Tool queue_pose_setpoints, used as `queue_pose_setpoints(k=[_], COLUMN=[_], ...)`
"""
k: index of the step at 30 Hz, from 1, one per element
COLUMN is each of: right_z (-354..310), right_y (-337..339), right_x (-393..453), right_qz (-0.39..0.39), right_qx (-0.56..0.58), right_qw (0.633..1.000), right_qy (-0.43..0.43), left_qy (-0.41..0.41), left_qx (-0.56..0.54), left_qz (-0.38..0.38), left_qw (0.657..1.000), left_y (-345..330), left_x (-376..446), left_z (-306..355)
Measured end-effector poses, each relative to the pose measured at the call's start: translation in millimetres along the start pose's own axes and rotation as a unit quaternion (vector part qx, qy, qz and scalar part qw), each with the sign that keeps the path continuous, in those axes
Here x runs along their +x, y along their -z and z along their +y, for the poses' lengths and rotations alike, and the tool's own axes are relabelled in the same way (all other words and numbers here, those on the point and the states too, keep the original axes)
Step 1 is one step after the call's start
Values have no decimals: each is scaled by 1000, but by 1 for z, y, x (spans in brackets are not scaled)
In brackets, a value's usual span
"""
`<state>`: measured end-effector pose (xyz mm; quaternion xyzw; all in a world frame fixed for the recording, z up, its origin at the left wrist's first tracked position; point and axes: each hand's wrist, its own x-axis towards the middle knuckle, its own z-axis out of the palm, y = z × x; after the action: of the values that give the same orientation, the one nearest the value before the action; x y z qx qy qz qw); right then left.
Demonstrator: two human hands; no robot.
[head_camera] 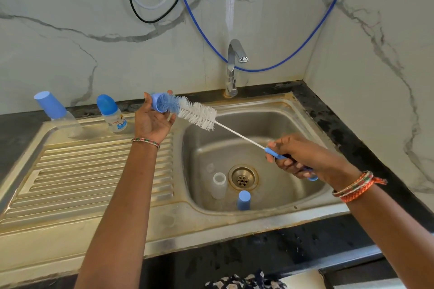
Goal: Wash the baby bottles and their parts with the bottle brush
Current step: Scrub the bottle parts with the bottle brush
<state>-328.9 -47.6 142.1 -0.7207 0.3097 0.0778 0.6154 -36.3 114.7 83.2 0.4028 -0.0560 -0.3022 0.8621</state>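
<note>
My left hand (pixel 152 122) holds a small blue bottle part (pixel 156 103) up over the drainboard, fingers curled round it. The bottle brush (pixel 197 114), with blue and white bristles, has its blue tip pushed into that part. My right hand (pixel 298 156) grips the brush's blue handle (pixel 279 156) above the sink basin (pixel 270 124). In the basin a clear bottle body (pixel 218 185) stands beside the drain, and a blue cap (pixel 243 200) stands in front of it. Two capped bottles stand at the back of the drainboard: a clear bottle (pixel 57 114) and a printed bottle (pixel 112 114).
The chrome tap (pixel 233 65) rises behind the basin and no water runs from it. The ribbed steel drainboard (pixel 94 171) lies to the left. A dark counter (pixel 352 143) borders the sink on the right. Hoses (pixel 211 40) hang on the marble wall.
</note>
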Motion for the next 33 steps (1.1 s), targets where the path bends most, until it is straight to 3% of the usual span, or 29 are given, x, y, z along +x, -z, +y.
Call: queue_pose_setpoints(k=[4, 8, 11, 12, 13, 15, 16, 18, 22, 24, 26, 27, 28, 30, 32, 33], right_z=[3, 6, 4, 4, 4, -1, -1, 2, 5, 10, 16, 16, 15, 10, 6, 8], right_y=[-6, -9, -9, -8, -6, -5, -6, -7, -9, -7, -6, -6, -3, 0, -4, -6], right_x=[4, 6, 6, 6, 8, 8, 7, 5, 4, 8, 12, 13, 13, 10, 4, 3], right_qz=[108, 357, 408, 397, 354, 178, 95, 40, 122, 205, 316, 340, 323, 181, 72, 71], right_qx=[-101, -361, -380, -379, -362, -200, -100, -30, -86, -203, -331, -348, -322, -166, -71, -84], right_qw=[982, 849, 811, 818, 849, 962, 990, 998, 985, 945, 870, 855, 875, 967, 995, 994], right_qy=[120, 150, 176, 172, 153, 51, -8, -45, 82, 153, 184, 181, 163, 75, 12, 20], left_qy=[8, 13, 24, 28, 31, 32, 31, 26, 40, 64, 74, 72, 66, 56, 50, 47], left_qx=[11, 35, 64, 58, 48, 25, 16, 3, 30, 36, 32, 27, 18, -4, -27, -27], left_qz=[36, 42, 39, 38, 33, 14, 6, -13, 7, 21, 25, 24, 24, 18, 10, 7], left_qw=[999, 998, 997, 997, 998, 999, 999, 1000, 999, 997, 996, 997, 997, 998, 998, 999], left_y=[5, 5, 4, 3, 4, 4, 2, 0, 0, 1, -1, -2, -4, -6, -4, -3], left_x=[1, 2, 1, 1, 2, 2, 1, 0, 2, 3, 1, 0, -1, -2, -1, 0], left_z=[0, 0, -5, -6, -6, -5, -4, -4, -4, -5, -7, -8, -9, -11, -10, -9])
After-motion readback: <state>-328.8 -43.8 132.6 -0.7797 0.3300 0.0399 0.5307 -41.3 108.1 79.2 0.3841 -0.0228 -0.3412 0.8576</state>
